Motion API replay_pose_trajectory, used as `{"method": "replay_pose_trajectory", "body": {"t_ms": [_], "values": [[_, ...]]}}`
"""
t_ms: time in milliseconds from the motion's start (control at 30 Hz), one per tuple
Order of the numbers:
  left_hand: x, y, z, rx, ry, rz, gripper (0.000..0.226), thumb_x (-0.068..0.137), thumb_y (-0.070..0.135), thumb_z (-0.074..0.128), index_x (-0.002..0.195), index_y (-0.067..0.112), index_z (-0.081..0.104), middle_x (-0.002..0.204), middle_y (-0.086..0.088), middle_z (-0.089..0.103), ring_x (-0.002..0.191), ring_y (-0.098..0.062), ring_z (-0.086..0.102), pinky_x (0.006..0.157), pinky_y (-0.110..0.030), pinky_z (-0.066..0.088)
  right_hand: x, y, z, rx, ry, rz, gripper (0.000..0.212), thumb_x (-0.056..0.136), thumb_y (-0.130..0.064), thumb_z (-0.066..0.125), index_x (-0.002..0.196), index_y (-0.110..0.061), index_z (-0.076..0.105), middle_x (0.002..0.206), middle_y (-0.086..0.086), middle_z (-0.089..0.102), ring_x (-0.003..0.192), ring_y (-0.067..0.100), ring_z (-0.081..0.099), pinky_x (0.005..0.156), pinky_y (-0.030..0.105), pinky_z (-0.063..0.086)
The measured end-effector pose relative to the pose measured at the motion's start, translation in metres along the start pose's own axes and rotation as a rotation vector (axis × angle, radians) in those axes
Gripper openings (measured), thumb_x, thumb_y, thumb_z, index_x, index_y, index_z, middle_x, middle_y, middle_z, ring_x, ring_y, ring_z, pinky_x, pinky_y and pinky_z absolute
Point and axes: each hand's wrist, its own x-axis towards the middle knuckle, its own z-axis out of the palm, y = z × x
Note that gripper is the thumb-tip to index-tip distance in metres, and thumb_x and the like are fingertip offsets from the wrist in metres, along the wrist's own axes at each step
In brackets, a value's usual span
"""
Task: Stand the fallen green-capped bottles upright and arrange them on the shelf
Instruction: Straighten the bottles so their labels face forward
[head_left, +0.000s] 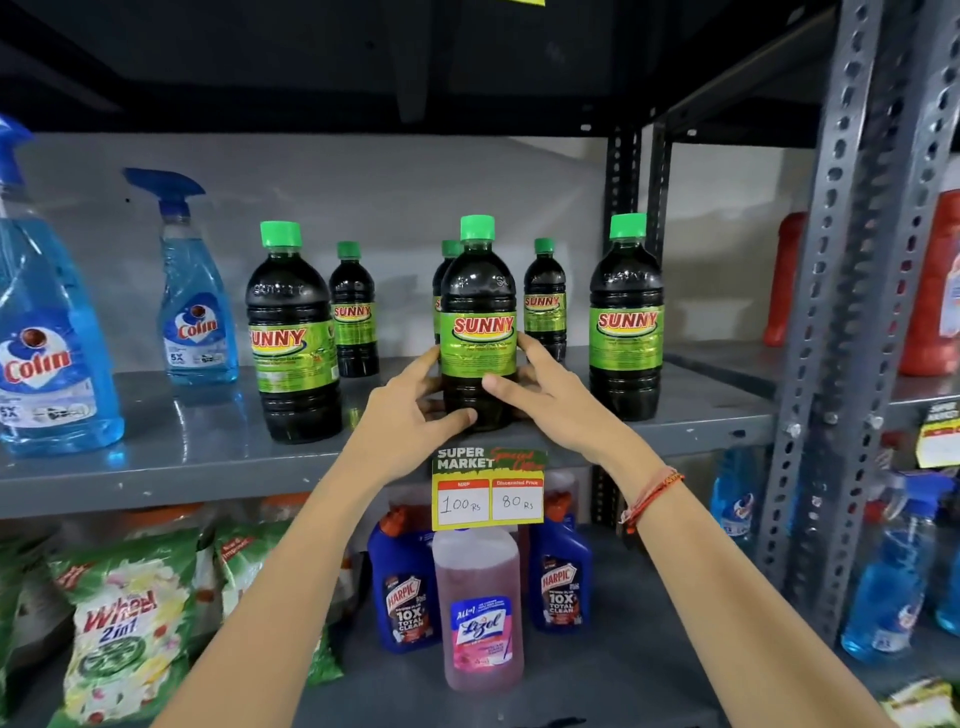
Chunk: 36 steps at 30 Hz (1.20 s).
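Note:
Several dark bottles with green caps and green "SUNNY" labels stand upright on the grey metal shelf. The middle front bottle stands near the shelf's front edge, gripped low on both sides by my left hand and my right hand. Another front bottle stands to its left and one to its right. Three smaller-looking ones stand behind: one at the back left, one at the back right, and one mostly hidden behind the held bottle.
Two blue Colin spray bottles stand at the shelf's left. A price tag hangs from the front edge under my hands. Harpic and Lizol bottles and Wheel packets fill the lower shelf. A perforated upright post stands on the right, red bottles beyond it.

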Motion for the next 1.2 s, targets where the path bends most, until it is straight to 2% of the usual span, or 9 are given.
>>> {"method": "replay_pose_trajectory", "body": {"t_ms": [200, 433, 533, 667, 800, 900, 967, 1067, 1200], "values": [[-0.001, 0.000, 0.003, 0.028, 0.033, 0.014, 0.075, 0.075, 0.017, 0.076, 0.138, 0.029, 0.037, 0.111, 0.010, 0.060, 0.107, -0.012, 0.060, 0.090, -0.023, 0.046, 0.002, 0.003, -0.001, 0.059, -0.025, 0.009, 0.074, 0.090, -0.040, 0.061, 0.150, -0.028, 0.020, 0.138, -0.010, 0.050, 0.130, 0.014, 0.047, 0.111, 0.038, 0.035], [-0.004, 0.002, 0.003, 0.019, 0.063, -0.028, 0.078, 0.073, 0.022, 0.078, 0.139, 0.025, 0.037, 0.127, -0.004, 0.060, 0.114, -0.016, 0.056, 0.097, -0.037, 0.048, -0.003, -0.001, 0.002, 0.044, 0.024, 0.003, 0.069, 0.086, -0.046, 0.063, 0.145, -0.027, 0.032, 0.127, -0.007, 0.057, 0.113, 0.007, 0.054, 0.101, 0.027, 0.041], [-0.015, 0.009, -0.003, 0.029, 0.137, 0.015, 0.069, 0.076, 0.026, 0.075, 0.136, 0.021, 0.041, 0.124, 0.005, 0.055, 0.112, -0.011, 0.055, 0.095, -0.028, 0.046, -0.009, -0.011, 0.011, -0.019, 0.335, -0.120, 0.061, 0.089, -0.041, 0.063, 0.141, -0.018, 0.041, 0.120, -0.006, 0.056, 0.101, 0.001, 0.056, 0.087, 0.017, 0.047], [-0.034, 0.010, -0.042, 0.046, 0.553, 0.176, 0.033, 0.084, 0.018, 0.066, 0.115, 0.020, 0.058, 0.103, 0.013, 0.063, 0.092, 0.006, 0.059, 0.074, -0.004, 0.046, -0.015, -0.036, 0.037, -0.049, 0.751, -0.481, 0.026, 0.092, -0.024, 0.060, 0.113, -0.009, 0.059, 0.101, 0.005, 0.063, 0.086, 0.016, 0.062, 0.070, 0.032, 0.055], [-0.042, -0.015, -0.099, 0.087, 0.801, 0.116, 0.028, 0.087, 0.006, 0.050, 0.108, 0.023, 0.057, 0.102, 0.009, 0.063, 0.086, 0.007, 0.055, 0.076, -0.009, 0.044, -0.004, -0.063, 0.082, 0.048, 0.472, -0.495, 0.024, 0.089, -0.021, 0.062, 0.110, -0.011, 0.060, 0.097, 0.001, 0.059, 0.082, 0.012, 0.059, 0.062, 0.019, 0.050], [-0.040, -0.042, -0.122, 0.113, 0.555, -0.148, 0.043, 0.087, -0.006, 0.045, 0.126, 0.011, 0.047, 0.127, -0.010, 0.055, 0.108, -0.018, 0.054, 0.096, -0.029, 0.040, 0.014, -0.068, 0.115, 0.013, 0.171, -0.281, 0.057, 0.088, -0.031, 0.066, 0.138, -0.014, 0.042, 0.127, 0.007, 0.052, 0.110, 0.019, 0.054, 0.087, 0.033, 0.050], [-0.043, -0.051, -0.125, 0.143, 0.301, -0.212, 0.057, 0.088, -0.004, 0.047, 0.139, 0.014, 0.033, 0.141, -0.009, 0.043, 0.122, -0.018, 0.044, 0.106, -0.037, 0.036, 0.024, -0.068, 0.128, 0.019, 0.046, -0.174, 0.077, 0.086, -0.039, 0.067, 0.148, -0.016, 0.027, 0.144, 0.007, 0.043, 0.130, 0.023, 0.042, 0.104, 0.043, 0.042], [-0.049, -0.054, -0.123, 0.192, 0.046, -0.127, 0.071, 0.085, 0.003, 0.059, 0.141, 0.028, 0.024, 0.136, 0.007, 0.045, 0.121, -0.010, 0.044, 0.093, -0.009, 0.037, 0.034, -0.070, 0.138, 0.020, -0.020, -0.127, 0.085, 0.084, -0.042, 0.069, 0.150, -0.018, 0.022, 0.148, 0.006, 0.044, 0.136, 0.024, 0.040, 0.110, 0.044, 0.036], [-0.051, -0.050, -0.120, 0.198, 0.062, -0.071, 0.075, 0.084, 0.002, 0.064, 0.142, 0.025, 0.022, 0.124, 0.010, 0.051, 0.107, -0.004, 0.051, 0.073, 0.009, 0.033, 0.038, -0.069, 0.142, 0.007, -0.055, -0.098, 0.081, 0.087, -0.028, 0.067, 0.151, -0.018, 0.018, 0.141, 0.009, 0.053, 0.130, 0.025, 0.047, 0.101, 0.030, 0.037]]}}
